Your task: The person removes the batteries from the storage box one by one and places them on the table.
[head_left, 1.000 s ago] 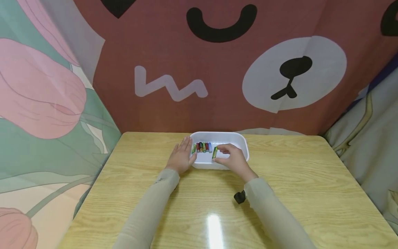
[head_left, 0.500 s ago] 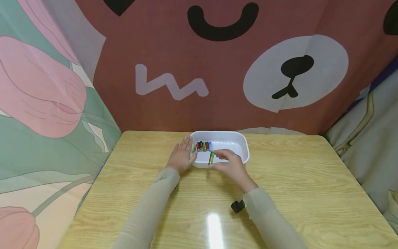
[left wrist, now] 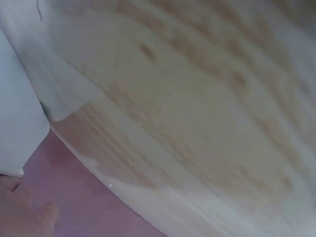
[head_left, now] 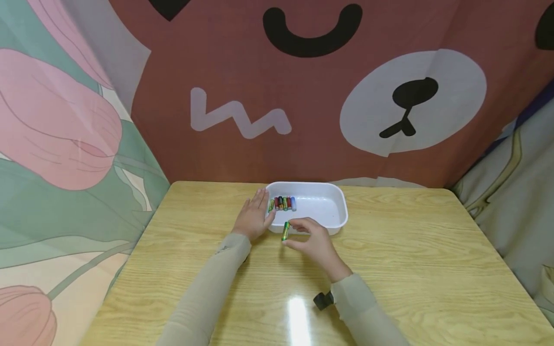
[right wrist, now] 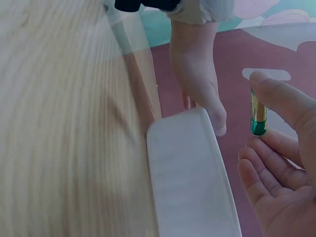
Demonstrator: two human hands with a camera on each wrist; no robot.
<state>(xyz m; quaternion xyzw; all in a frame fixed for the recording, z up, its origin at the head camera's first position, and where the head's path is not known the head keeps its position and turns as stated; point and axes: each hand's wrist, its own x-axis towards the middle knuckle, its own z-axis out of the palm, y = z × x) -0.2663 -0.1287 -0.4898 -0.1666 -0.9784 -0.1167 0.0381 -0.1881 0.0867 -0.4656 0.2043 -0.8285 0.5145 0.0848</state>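
Observation:
Between the thumb and fingertips of my right hand (head_left: 316,242) is a green-and-gold battery (head_left: 285,231), pinched by its two ends. It is just in front of the near wall of the white plastic tray (head_left: 324,211); the right wrist view shows this battery (right wrist: 258,113) above the tray's rim. My left hand (head_left: 252,220) rests against the tray's left end, fingers straight and thumb at the near-left rim. Inside the tray, at its left, several batteries (head_left: 284,203) in green, red, dark and pale blue lie side by side. The left wrist view catches only part of the left hand (left wrist: 27,212).
Under the tray is a light wood-grain table (head_left: 415,259). A brown cloth backdrop (head_left: 233,158) with a cartoon face hangs behind it, and a floral cloth (head_left: 56,125) hangs at the left. A small black device (head_left: 323,301) sits at the right wrist.
My right hand has carried the pinched battery from inside the tray toward me and leftward, over the near rim. The left hand stays at the tray's left end.

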